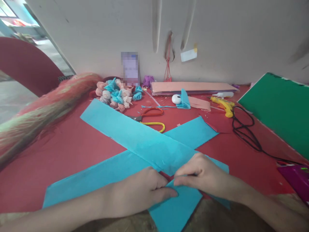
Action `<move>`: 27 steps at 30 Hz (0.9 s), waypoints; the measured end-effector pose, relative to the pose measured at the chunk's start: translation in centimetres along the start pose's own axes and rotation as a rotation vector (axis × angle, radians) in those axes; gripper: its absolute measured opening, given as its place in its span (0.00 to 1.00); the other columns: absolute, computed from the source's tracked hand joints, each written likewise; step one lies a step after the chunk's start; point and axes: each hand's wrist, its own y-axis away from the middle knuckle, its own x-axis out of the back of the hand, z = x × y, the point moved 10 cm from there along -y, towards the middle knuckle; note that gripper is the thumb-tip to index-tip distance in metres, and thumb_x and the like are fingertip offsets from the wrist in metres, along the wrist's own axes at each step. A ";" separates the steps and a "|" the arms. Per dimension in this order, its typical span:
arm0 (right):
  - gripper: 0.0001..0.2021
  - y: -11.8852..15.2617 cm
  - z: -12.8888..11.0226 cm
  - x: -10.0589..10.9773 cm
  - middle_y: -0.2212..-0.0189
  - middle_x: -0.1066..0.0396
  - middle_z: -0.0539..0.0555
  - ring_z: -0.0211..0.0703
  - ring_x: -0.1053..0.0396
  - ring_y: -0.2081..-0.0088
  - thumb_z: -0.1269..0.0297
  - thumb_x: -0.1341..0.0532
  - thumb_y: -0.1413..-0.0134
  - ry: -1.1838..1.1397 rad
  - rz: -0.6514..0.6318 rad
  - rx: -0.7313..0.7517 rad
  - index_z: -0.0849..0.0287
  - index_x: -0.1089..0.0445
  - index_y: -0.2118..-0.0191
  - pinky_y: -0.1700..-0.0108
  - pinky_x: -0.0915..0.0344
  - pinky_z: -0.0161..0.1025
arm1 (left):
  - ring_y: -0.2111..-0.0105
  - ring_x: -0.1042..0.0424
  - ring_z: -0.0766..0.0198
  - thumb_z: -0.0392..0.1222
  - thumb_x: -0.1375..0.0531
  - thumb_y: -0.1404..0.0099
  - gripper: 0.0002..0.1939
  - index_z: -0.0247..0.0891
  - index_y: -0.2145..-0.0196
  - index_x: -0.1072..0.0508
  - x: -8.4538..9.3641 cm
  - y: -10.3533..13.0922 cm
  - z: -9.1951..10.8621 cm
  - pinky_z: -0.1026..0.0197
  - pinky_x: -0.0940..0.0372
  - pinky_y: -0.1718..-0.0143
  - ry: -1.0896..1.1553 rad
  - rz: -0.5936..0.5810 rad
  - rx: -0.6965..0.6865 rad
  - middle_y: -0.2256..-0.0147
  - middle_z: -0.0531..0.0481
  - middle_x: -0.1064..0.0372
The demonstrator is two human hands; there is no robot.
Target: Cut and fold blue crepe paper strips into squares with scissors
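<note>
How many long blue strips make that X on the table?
2. The upper strip slants from far left to near right; the lower strip crosses beneath it, near left to far right. Others may be hidden.

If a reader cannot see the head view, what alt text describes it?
The left hand and right hand hold a blue piece at a red table; on it lie crossed blue strips, scissors, rosettes and a yellow glue gun.

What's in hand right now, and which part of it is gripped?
The nearest blue strip, gripped at its far end by the left hand and right hand.
</note>
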 end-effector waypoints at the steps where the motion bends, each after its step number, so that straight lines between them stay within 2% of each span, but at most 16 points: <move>1: 0.20 0.0 0.2 0.8 0.83 0.51 0.45 0.30 0.56 0.80 0.52 0.42 0.44 -0.011 0.001 -0.009 0.63 0.27 0.78 0.79 0.55 0.32 | 0.83 0.53 0.74 0.45 0.47 0.34 0.24 0.35 0.86 0.46 -0.2 0.1 0.0 0.71 0.52 0.81 0.025 -0.019 0.025 0.86 0.59 0.56; 4: 0.18 0.1 0.6 2.9 0.83 0.46 0.45 0.29 0.52 0.80 0.52 0.41 0.45 0.003 -0.002 -0.013 0.64 0.24 0.72 0.79 0.53 0.31 | 0.80 0.39 0.72 0.43 0.51 0.31 0.27 0.34 0.87 0.36 -1.0 0.3 -0.2 0.71 0.41 0.73 0.141 -0.070 0.101 0.86 0.55 0.41; 6: 0.18 0.2 0.9 4.0 0.84 0.49 0.44 0.29 0.53 0.81 0.54 0.43 0.42 0.045 -0.002 0.000 0.64 0.24 0.70 0.79 0.53 0.31 | 0.79 0.35 0.69 0.44 0.53 0.30 0.29 0.34 0.87 0.31 -1.2 0.4 -0.4 0.71 0.37 0.70 0.210 -0.066 0.126 0.86 0.52 0.37; 8: 0.18 0.2 1.2 4.9 0.84 0.47 0.45 0.30 0.50 0.81 0.54 0.44 0.42 0.081 0.031 -0.001 0.63 0.24 0.70 0.78 0.51 0.31 | 0.79 0.34 0.68 0.46 0.55 0.29 0.31 0.34 0.86 0.28 -1.3 0.4 -0.6 0.70 0.36 0.69 0.237 -0.065 0.135 0.86 0.51 0.35; 12: 0.18 0.0 1.5 6.3 0.79 0.35 0.49 0.35 0.40 0.75 0.51 0.42 0.45 0.081 0.165 -0.026 0.61 0.27 0.74 0.72 0.44 0.33 | 0.78 0.34 0.68 0.47 0.54 0.29 0.31 0.33 0.82 0.24 -1.4 0.4 -0.9 0.70 0.36 0.69 0.184 -0.094 0.152 0.84 0.48 0.31; 16: 0.20 -0.1 2.1 7.3 0.80 0.42 0.47 0.35 0.44 0.76 0.47 0.47 0.43 0.130 0.325 -0.096 0.58 0.35 0.75 0.75 0.46 0.33 | 0.80 0.34 0.68 0.50 0.57 0.29 0.28 0.31 0.65 0.22 -1.8 0.3 -0.6 0.68 0.35 0.68 0.301 -0.127 0.088 0.84 0.50 0.31; 19: 0.19 0.4 2.9 9.0 0.82 0.45 0.46 0.36 0.45 0.77 0.47 0.48 0.43 0.222 0.516 -0.142 0.57 0.36 0.74 0.76 0.47 0.34 | 0.81 0.34 0.69 0.51 0.59 0.29 0.28 0.31 0.63 0.24 -1.9 0.2 -0.5 0.69 0.36 0.71 0.301 -0.144 0.048 0.83 0.49 0.30; 21: 0.18 0.9 3.5 10.6 0.81 0.44 0.47 0.37 0.44 0.77 0.47 0.46 0.44 0.253 0.628 -0.156 0.57 0.36 0.73 0.74 0.46 0.35 | 0.81 0.34 0.70 0.51 0.57 0.29 0.27 0.32 0.67 0.24 -0.5 0.2 0.2 0.69 0.38 0.72 0.154 -0.056 -0.045 0.82 0.49 0.30; 24: 0.17 2.3 4.5 13.4 0.79 0.43 0.49 0.39 0.43 0.75 0.48 0.47 0.44 0.264 0.813 -0.179 0.56 0.37 0.71 0.73 0.44 0.37 | 0.80 0.35 0.71 0.46 0.51 0.31 0.21 0.33 0.71 0.24 3.0 0.9 1.8 0.70 0.42 0.74 -0.194 0.158 -0.226 0.81 0.51 0.31; 27: 0.17 3.3 5.9 15.5 0.77 0.42 0.50 0.40 0.41 0.77 0.48 0.54 0.40 0.221 0.936 -0.205 0.54 0.38 0.58 0.77 0.41 0.38 | 0.80 0.36 0.72 0.42 0.50 0.31 0.18 0.33 0.73 0.25 6.3 1.7 2.2 0.70 0.45 0.76 -0.442 0.316 -0.283 0.79 0.52 0.30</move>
